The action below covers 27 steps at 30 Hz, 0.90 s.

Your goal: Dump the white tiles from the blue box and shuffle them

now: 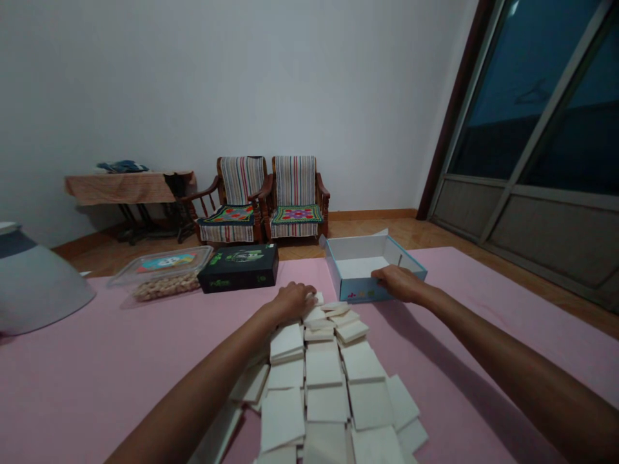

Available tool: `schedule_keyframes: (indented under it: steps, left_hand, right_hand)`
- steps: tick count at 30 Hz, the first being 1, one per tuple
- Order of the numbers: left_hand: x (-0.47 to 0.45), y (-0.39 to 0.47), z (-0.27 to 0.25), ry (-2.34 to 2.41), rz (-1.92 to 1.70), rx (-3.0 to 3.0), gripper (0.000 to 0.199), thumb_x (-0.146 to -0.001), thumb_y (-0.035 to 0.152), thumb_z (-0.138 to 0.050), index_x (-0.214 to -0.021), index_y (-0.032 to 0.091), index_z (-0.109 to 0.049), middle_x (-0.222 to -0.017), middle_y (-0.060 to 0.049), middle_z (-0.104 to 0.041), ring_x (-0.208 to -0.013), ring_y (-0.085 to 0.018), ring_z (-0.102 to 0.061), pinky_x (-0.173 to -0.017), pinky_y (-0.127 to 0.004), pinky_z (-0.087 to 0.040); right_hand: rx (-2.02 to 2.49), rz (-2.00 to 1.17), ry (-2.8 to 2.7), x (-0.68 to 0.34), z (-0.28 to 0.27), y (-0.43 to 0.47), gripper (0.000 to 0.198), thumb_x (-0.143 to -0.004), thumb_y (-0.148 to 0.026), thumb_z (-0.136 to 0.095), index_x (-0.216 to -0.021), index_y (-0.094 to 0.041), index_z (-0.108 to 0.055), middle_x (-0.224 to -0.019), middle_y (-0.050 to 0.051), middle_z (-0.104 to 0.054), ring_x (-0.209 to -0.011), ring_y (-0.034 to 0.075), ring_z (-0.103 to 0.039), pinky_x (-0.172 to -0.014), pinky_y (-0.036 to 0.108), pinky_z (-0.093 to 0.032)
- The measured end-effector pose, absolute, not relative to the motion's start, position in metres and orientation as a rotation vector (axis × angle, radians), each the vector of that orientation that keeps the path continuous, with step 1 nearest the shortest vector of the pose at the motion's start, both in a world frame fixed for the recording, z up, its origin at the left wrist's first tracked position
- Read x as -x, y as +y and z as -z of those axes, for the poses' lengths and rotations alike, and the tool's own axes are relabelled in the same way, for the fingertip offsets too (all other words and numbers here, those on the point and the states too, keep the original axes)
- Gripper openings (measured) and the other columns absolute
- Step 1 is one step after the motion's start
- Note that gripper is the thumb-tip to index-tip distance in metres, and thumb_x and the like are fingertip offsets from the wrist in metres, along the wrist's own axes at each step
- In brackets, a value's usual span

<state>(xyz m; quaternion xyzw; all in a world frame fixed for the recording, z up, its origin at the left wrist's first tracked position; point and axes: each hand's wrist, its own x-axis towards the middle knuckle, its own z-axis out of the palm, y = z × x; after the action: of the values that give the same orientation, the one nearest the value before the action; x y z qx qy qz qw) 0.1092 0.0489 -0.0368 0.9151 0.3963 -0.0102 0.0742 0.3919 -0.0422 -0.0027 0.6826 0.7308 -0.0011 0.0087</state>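
Observation:
Rows of overlapping white cards [324, 364], thick and blank, run away from me over the pink surface. At their far end is my left hand [294, 301], palm down with its fingers bent round a small white card [318, 298]; its fingertips are partly hidden. To the right stands an open light-blue box [362, 289] with a white inside and small coloured marks on its front. My right hand [399, 283] pinches the front wall of that box near its right corner, thumb and fingers over the rim.
A black box [239, 267] and a clear plastic container [167, 274] of small beige pieces lie at the back left. A grey-white cone-shaped object [41, 283] stands at the left edge. The pink surface [159, 361] ends before two wooden armchairs [294, 196].

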Motion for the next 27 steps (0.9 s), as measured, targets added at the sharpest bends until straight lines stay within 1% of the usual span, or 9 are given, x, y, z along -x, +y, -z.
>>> schedule_keyframes:
  steps: [2, 7, 11, 15, 19, 21, 23, 25, 27]
  left_hand:
    - [-0.108, 0.049, 0.036, 1.141, 0.055, -2.757, 0.036, -0.089, 0.038, -0.042, -0.119, 0.029, -0.058, -0.113, -0.009, -0.065, -0.106, -0.027, -0.057, -0.089, -0.041, -0.044]
    - [-0.104, 0.051, 0.035, 1.059, 0.077, -2.762, 0.034, -0.087, 0.039, -0.044, -0.116, 0.03, -0.059, -0.107, -0.007, -0.066, -0.104, -0.027, -0.057, -0.087, -0.04, -0.045]
    - [-0.102, 0.051, 0.037, 1.036, 0.055, -2.762, 0.034, -0.088, 0.038, -0.043, -0.117, 0.029, -0.059, -0.107, -0.007, -0.066, -0.105, -0.026, -0.057, -0.088, -0.038, -0.045]
    - [-0.1, 0.051, 0.04, 1.02, 0.025, -2.754, 0.034, -0.088, 0.037, -0.044, -0.117, 0.028, -0.059, -0.109, -0.007, -0.066, -0.105, -0.025, -0.057, -0.089, -0.038, -0.044]
    - [-0.098, 0.052, 0.044, 1.001, -0.033, -2.737, 0.036, -0.087, 0.036, -0.045, -0.119, 0.025, -0.059, -0.11, -0.009, -0.067, -0.105, -0.026, -0.058, -0.091, -0.039, -0.044]
    - [-0.097, 0.052, 0.044, 0.979, -0.078, -2.724, 0.038, -0.087, 0.034, -0.047, -0.121, 0.023, -0.058, -0.115, -0.008, -0.065, -0.107, -0.024, -0.058, -0.093, -0.037, -0.043]
    - [-0.093, 0.05, 0.043, 0.958, -0.137, -2.712, 0.04, -0.087, 0.032, -0.046, -0.125, 0.021, -0.055, -0.123, -0.009, -0.062, -0.111, -0.023, -0.056, -0.096, -0.035, -0.042]
    - [-0.087, 0.046, 0.04, 0.944, -0.191, -2.703, 0.042, -0.089, 0.031, -0.044, -0.128, 0.018, -0.051, -0.129, -0.01, -0.058, -0.117, -0.023, -0.053, -0.099, -0.035, -0.04]
    - [-0.078, 0.04, 0.036, 0.922, -0.258, -2.686, 0.043, -0.09, 0.034, -0.042, -0.128, 0.016, -0.052, -0.13, -0.011, -0.057, -0.118, -0.023, -0.053, -0.101, -0.035, -0.039]
  right_hand:
    - [-2.102, 0.037, 2.312, -0.392, 0.002, -0.048, 0.016, -0.08, -0.013, -0.046, -0.078, -0.02, -0.061, -0.08, 0.005, -0.066, -0.079, 0.018, -0.062, -0.056, 0.023, -0.028]
    - [-2.118, 0.084, 2.324, -0.392, 0.001, -0.057, 0.014, -0.081, -0.015, -0.047, -0.079, -0.02, -0.06, -0.083, 0.006, -0.065, -0.08, 0.019, -0.062, -0.056, 0.023, -0.027]
    - [-2.138, 0.023, 2.29, -0.393, 0.003, -0.055, 0.017, -0.082, -0.013, -0.046, -0.079, -0.019, -0.061, -0.081, 0.007, -0.065, -0.077, 0.019, -0.062, -0.056, 0.023, -0.027]
    - [-2.134, -0.014, 2.284, -0.394, 0.005, -0.055, 0.017, -0.082, -0.011, -0.046, -0.077, -0.019, -0.061, -0.079, 0.007, -0.065, -0.077, 0.019, -0.062, -0.056, 0.023, -0.029]
    - [-2.148, -0.015, 2.278, -0.391, 0.005, -0.059, 0.019, -0.082, -0.008, -0.046, -0.081, -0.018, -0.062, -0.078, 0.008, -0.067, -0.075, 0.02, -0.063, -0.058, 0.024, -0.032]
    - [-2.152, -0.023, 2.284, -0.389, 0.003, -0.062, 0.018, -0.082, -0.008, -0.047, -0.086, -0.017, -0.063, -0.084, 0.01, -0.068, -0.079, 0.022, -0.064, -0.063, 0.026, -0.036]
    - [-2.164, -0.063, 2.331, -0.387, 0.0, -0.066, 0.02, -0.083, -0.011, -0.048, -0.097, -0.015, -0.062, -0.098, 0.013, -0.067, -0.092, 0.025, -0.063, -0.073, 0.03, -0.04]
    - [-2.224, -0.182, 2.462, -0.383, -0.003, -0.073, 0.025, -0.084, -0.016, -0.05, -0.108, -0.014, -0.059, -0.11, 0.016, -0.064, -0.105, 0.027, -0.058, -0.086, 0.036, -0.04]
    - [-2.315, -0.279, 2.653, -0.374, -0.003, -0.084, 0.025, -0.087, -0.022, -0.049, -0.108, -0.014, -0.06, -0.11, 0.015, -0.064, -0.106, 0.027, -0.057, -0.09, 0.04, -0.04]
